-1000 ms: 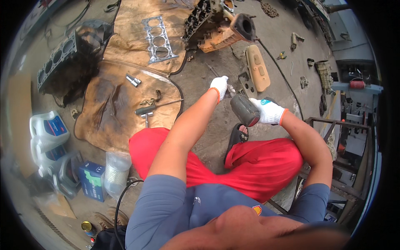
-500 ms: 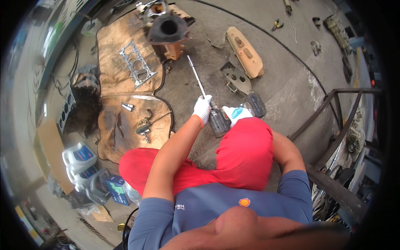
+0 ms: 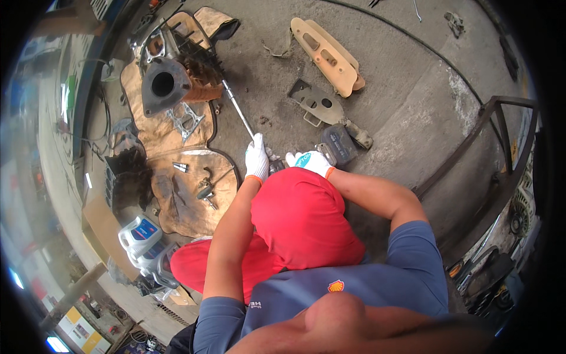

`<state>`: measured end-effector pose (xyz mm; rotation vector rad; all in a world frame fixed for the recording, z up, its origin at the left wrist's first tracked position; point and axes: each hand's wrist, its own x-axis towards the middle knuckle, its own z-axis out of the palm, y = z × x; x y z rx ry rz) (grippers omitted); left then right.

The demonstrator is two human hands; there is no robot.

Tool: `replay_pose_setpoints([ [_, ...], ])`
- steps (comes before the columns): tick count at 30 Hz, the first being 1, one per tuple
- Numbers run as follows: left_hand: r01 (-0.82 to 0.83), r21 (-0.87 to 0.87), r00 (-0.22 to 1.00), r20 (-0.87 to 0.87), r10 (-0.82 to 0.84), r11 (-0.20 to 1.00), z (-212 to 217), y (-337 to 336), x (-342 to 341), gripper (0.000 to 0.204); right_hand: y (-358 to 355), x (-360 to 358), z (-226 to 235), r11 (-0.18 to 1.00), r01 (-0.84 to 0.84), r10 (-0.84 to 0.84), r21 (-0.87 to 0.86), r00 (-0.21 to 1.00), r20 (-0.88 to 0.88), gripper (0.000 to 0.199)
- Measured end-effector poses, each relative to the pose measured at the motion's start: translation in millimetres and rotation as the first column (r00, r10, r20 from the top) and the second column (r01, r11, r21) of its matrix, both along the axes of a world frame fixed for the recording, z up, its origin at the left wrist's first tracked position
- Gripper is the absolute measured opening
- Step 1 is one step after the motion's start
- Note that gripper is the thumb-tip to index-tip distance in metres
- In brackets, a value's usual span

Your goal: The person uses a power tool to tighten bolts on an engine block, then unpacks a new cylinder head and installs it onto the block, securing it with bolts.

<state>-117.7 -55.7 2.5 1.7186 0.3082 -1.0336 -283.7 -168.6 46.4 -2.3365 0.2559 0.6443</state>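
My gloved left hand point(image 3: 257, 158) is wrapped round the near end of a long silver extension bar point(image 3: 239, 110). The bar runs away from me, and its far tip meets the side of an engine assembly point(image 3: 203, 56) at the far left. A dark cordless impact wrench point(image 3: 276, 166) is at the bar's near end, partly hidden behind my red-trousered knee. My gloved right hand point(image 3: 311, 161) closes round its handle, and the battery point(image 3: 339, 143) sticks out to the right. On the assembly, a black flange point(image 3: 151, 87) with a round hole faces up, above a rusty metal part.
A metal gasket point(image 3: 186, 121) and a small air tool point(image 3: 205, 193) lie on stained brown sheeting. Tan cover point(image 3: 328, 57) and dark bracket point(image 3: 318, 103) rest on the concrete. An engine block point(image 3: 127, 174) and fluid jugs point(image 3: 141, 236) stand left; a metal frame point(image 3: 460, 162) is at right.
The bar's far tip has come against the engine assembly. The view has shifted, and both hands now sit further left in it. My knee covers more of the impact wrench.
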Motion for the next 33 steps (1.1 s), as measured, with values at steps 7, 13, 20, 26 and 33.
replay_pose_setpoints([
  [7, -0.064, -0.043, 0.988, -0.144, 0.057, 0.997, 0, -8, 1, 0.043, -14, 16, 11, 0.997, -0.009, 0.008, -0.079, 1.0, -0.025, 0.046],
  [13, -0.095, -0.101, 0.978, -0.195, 0.074, 0.99, -19, -20, 22, 0.039, -15, 35, -26, 0.98, 0.029, -0.009, -0.198, 0.995, 0.102, 0.027],
  [20, -0.123, -0.065, 0.976, -0.19, 0.109, 0.99, -18, -16, 28, 0.042, -4, 47, -41, 0.978, 0.033, -0.014, -0.206, 0.995, 0.094, 0.026],
  [26, -0.058, -0.105, 0.978, -0.205, 0.035, 0.993, -32, -10, 27, 0.041, -1, 43, -40, 0.984, 0.013, -0.01, -0.177, 1.0, 0.016, 0.03],
  [33, -0.087, -0.084, 0.981, -0.178, 0.071, 0.993, -37, -18, 27, 0.04, -5, 38, -45, 0.957, 0.001, 0.045, -0.29, 0.988, 0.151, 0.029],
])
